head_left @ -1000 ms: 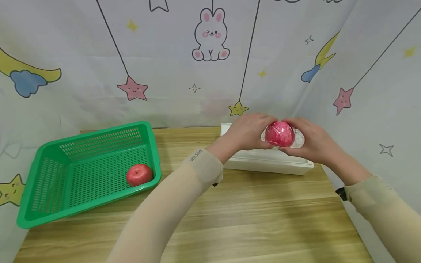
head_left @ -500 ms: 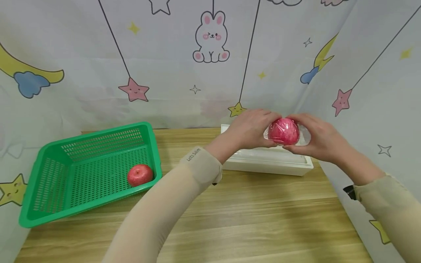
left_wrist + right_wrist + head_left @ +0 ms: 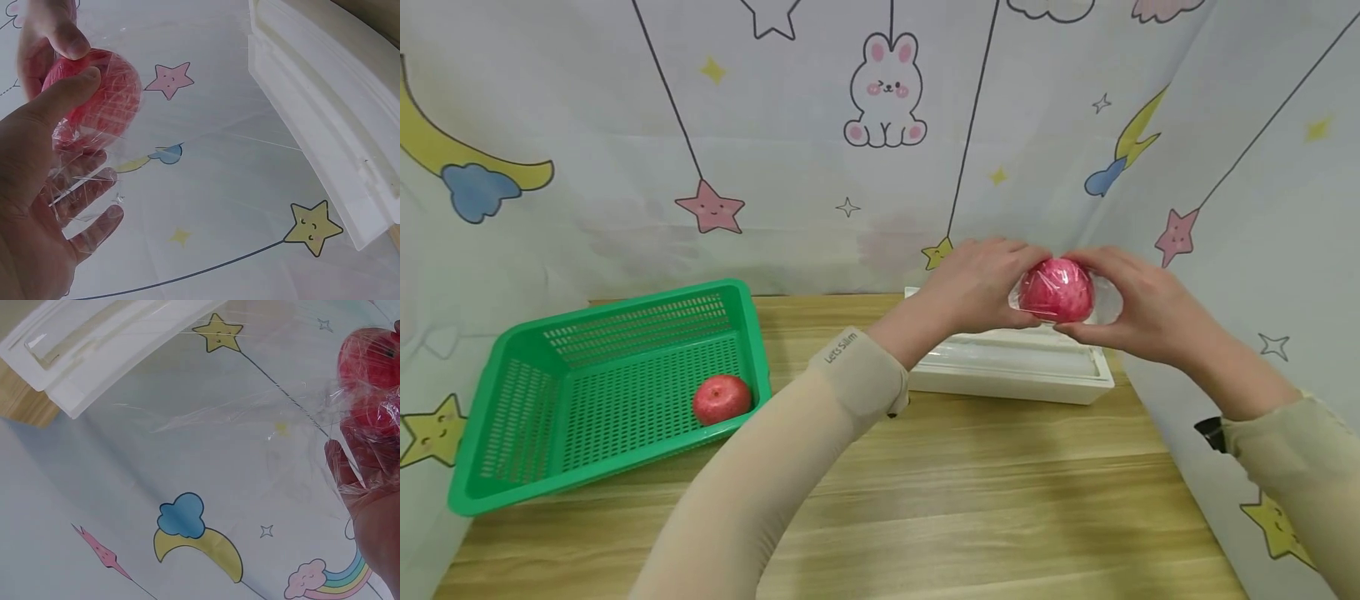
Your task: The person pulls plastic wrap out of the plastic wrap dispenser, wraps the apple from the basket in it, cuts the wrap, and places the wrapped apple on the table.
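Note:
Both hands hold a red apple (image 3: 1058, 290) with clear cling film over it, raised above a long white cling film dispenser (image 3: 1000, 382). My left hand (image 3: 981, 283) grips its left side, thumb pressed on the apple in the left wrist view. From the opposite side my right hand (image 3: 1150, 312) pinches it with fingers above and thumb below. In the right wrist view, a stretched sheet of cling film (image 3: 250, 409) runs between the apple and the dispenser (image 3: 119, 353). Crumpled film covers some fingers of both hands.
On the left of the wooden table (image 3: 880, 517) stands a green perforated basket (image 3: 610, 479). A second red apple (image 3: 722, 399) lies in its near right corner. A patterned white cloth (image 3: 790, 167) hangs behind the table and along its right side.
Both hands have carried the wrapped apple a little up and to the right, uncovering more of the dispenser's top. The basket and its apple stay in place; the view shifts slightly.

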{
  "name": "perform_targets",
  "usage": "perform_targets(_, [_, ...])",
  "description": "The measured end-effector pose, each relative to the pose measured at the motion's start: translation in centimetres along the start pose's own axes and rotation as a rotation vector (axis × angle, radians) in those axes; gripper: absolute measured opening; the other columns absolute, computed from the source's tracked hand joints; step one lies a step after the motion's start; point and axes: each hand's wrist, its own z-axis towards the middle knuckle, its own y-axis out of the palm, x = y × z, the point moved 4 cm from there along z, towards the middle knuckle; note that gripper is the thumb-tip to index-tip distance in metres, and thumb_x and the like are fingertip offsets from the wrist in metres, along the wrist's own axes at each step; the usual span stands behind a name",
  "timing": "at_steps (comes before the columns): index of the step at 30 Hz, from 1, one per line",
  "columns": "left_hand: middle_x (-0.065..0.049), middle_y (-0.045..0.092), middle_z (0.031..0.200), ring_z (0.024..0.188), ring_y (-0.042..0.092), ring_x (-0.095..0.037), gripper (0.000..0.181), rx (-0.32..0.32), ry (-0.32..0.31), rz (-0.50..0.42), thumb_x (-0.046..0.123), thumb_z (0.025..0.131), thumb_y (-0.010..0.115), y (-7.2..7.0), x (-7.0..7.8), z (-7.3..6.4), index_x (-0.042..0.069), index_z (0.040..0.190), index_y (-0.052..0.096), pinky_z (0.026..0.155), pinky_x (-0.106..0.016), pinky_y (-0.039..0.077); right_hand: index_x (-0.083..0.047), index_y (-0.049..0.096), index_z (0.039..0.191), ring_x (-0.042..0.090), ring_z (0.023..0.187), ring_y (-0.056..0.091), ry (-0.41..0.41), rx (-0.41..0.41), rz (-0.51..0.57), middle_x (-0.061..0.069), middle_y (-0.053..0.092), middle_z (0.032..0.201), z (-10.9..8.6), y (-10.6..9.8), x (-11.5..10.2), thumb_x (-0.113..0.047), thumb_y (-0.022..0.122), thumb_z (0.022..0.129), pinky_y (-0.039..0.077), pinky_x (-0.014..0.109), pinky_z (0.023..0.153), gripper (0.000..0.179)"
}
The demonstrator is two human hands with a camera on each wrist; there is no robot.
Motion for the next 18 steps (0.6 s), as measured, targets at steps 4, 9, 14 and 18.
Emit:
perform_targets(4, [0.010,0.067,0.133,0.118,0.063,-0.012,0.072,-0.007,0.013,-0.009,0.060,0.091,0.078,-0.2,0.4,-0.4,0.023,0.149,0.057,0.096,-0.028,0.053,-0.006,0.065,0.139,0.027,0.112,0.066,-0.033,0.009,0.019,0.009,0.069,0.127,-0.3,-0.2,-0.3,-0.015,0.104,0.062,0.053,0.015,0.094,0.087])
perform_targets(9, [0.011,0.069,0.127,0.112,0.064,-0.010,0.070,-0.031,0.034,-0.037,0.061,0.089,0.080,0.7,1.7,-1.6,0.021,0.143,0.060,0.095,-0.027,0.052,-0.005,0.066,0.137,0.022,0.109,0.066,-0.119,0.004,0.068,0.006,0.071,0.124,-1.9,0.5,-0.8,-0.015,0.104,0.059,0.038,0.001,0.097,0.087])
perform_targets(14, [0.009,0.069,0.123,0.110,0.065,-0.010,0.071,-0.055,0.022,-0.004,0.064,0.089,0.078,2.6,3.4,-3.7,0.021,0.142,0.060,0.088,-0.031,0.054,-0.007,0.065,0.136,0.015,0.108,0.065,-0.107,-0.034,0.089,0.000,0.069,0.124,-4.3,2.0,-1.9,-0.018,0.105,0.058,0.044,0.004,0.097,0.089])
perform_targets(18, [0.008,0.069,0.125,0.112,0.066,-0.011,0.074,-0.055,0.025,0.033,0.066,0.088,0.078,4.8,4.7,-5.7,0.022,0.144,0.058,0.088,-0.032,0.056,-0.007,0.062,0.134,0.013,0.110,0.063,-0.108,-0.062,0.105,-0.002,0.066,0.126,-6.1,3.9,-2.9,-0.033,0.104,0.066,0.049,0.011,0.096,0.084])
